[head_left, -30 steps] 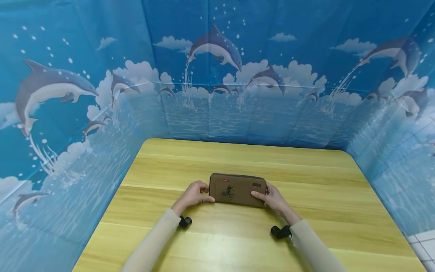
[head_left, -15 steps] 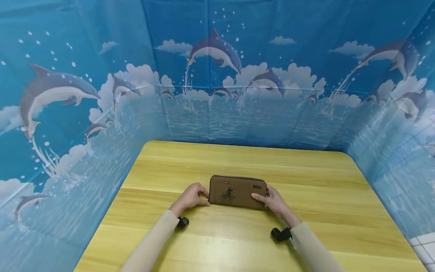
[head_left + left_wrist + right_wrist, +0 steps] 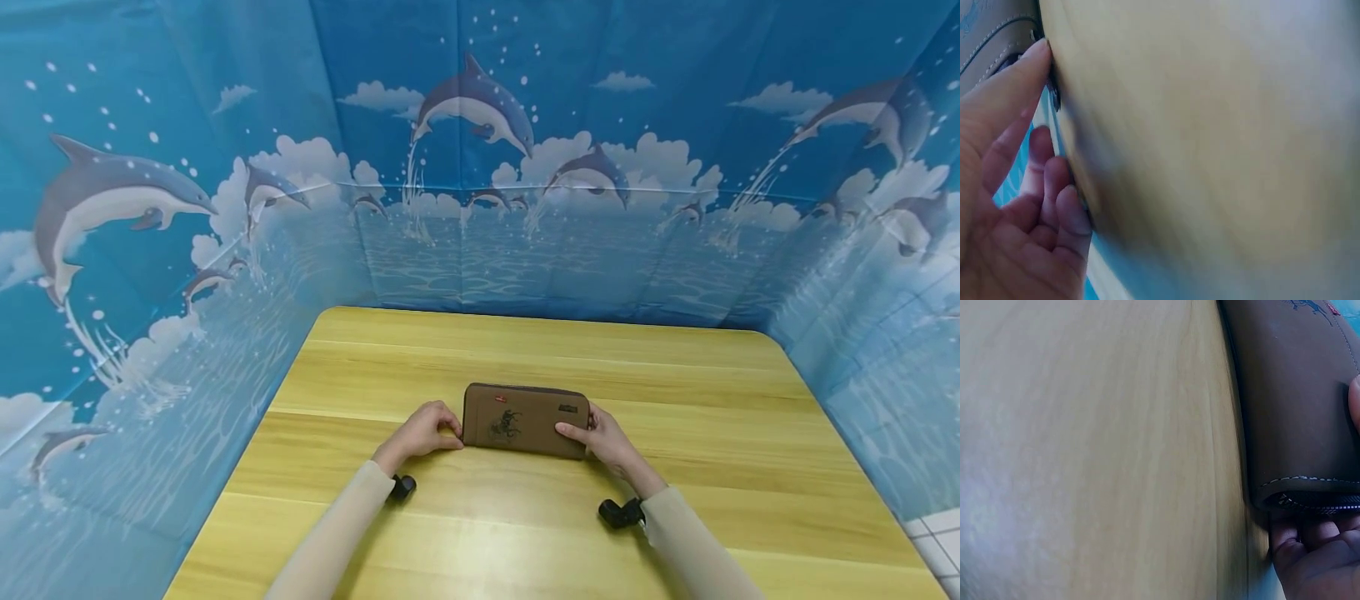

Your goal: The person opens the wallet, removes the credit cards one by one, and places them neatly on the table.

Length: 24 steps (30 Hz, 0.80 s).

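Two hands bracket the wallet (image 3: 525, 420): our right hand (image 3: 609, 442) holds its right end, thumb on top and fingers curled beneath, while our left hand (image 3: 422, 432) pinches at the left end, apparently at the zipper. The wallet lies near us, mid-table (image 3: 675, 392), its long axis running left to right between the hands, equally close to both.

1. Both forearms come in from the bottom edge in pale long sleeves, angled toward each other.
2. Left hand (image 3: 422, 431) has its fingers curled in, with the thumb tip stretched forward.
3. Right hand (image 3: 604, 440) has the thumb lying on top and the fingers tucked underneath, a pinch grip.
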Each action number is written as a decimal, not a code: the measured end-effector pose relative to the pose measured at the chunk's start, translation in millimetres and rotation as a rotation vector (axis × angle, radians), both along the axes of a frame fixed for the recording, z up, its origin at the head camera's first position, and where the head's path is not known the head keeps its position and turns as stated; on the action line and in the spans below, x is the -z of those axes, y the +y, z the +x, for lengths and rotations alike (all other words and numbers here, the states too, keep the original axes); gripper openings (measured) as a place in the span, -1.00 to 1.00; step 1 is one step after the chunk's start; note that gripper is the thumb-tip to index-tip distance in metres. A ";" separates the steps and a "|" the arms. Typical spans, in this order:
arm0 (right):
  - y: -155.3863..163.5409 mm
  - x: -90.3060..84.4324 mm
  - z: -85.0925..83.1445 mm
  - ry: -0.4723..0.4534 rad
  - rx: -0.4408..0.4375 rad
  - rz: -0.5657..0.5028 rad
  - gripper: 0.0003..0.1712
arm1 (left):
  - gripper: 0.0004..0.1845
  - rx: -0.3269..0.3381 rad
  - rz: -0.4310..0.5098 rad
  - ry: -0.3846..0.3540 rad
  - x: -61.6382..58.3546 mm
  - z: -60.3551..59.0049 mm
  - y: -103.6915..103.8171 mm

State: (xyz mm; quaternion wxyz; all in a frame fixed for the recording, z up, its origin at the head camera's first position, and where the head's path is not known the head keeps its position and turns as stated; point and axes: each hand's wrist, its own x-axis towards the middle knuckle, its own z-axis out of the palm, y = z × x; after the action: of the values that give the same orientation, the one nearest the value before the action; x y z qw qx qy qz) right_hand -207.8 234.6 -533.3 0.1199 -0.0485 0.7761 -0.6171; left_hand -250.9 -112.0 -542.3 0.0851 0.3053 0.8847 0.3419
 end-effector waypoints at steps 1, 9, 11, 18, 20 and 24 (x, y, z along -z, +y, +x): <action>-0.8 -4.2 1.8 -0.001 -0.001 -0.001 -0.47 | -0.88 0.012 -0.008 0.004 -0.1 -0.2 0.0; -6.6 -27.1 10.8 -0.021 0.002 0.014 -0.49 | -0.82 0.044 -0.049 0.039 -2.5 -0.3 3.2; -6.8 -27.0 10.5 -0.024 0.003 0.008 -0.48 | -0.83 0.046 -0.055 0.053 -2.4 -0.3 3.5; -7.5 -25.5 10.3 -0.029 0.004 0.007 -0.49 | -0.85 0.055 -0.083 0.034 -2.6 -0.5 0.7; -7.8 -24.8 10.1 -0.032 0.007 0.001 -0.49 | -0.86 0.059 -0.086 0.017 -3.7 0.1 -0.6; -8.3 -23.3 9.5 -0.041 0.018 -0.014 -0.48 | -0.88 0.062 -0.093 -0.004 -4.3 1.0 -2.3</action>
State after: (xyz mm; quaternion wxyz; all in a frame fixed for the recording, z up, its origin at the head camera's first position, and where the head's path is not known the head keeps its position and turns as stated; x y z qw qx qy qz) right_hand -198.3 226.3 -510.0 0.1299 -0.0299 0.7697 -0.6243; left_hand -249.8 -114.4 -538.0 0.1118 0.3277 0.8896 0.2980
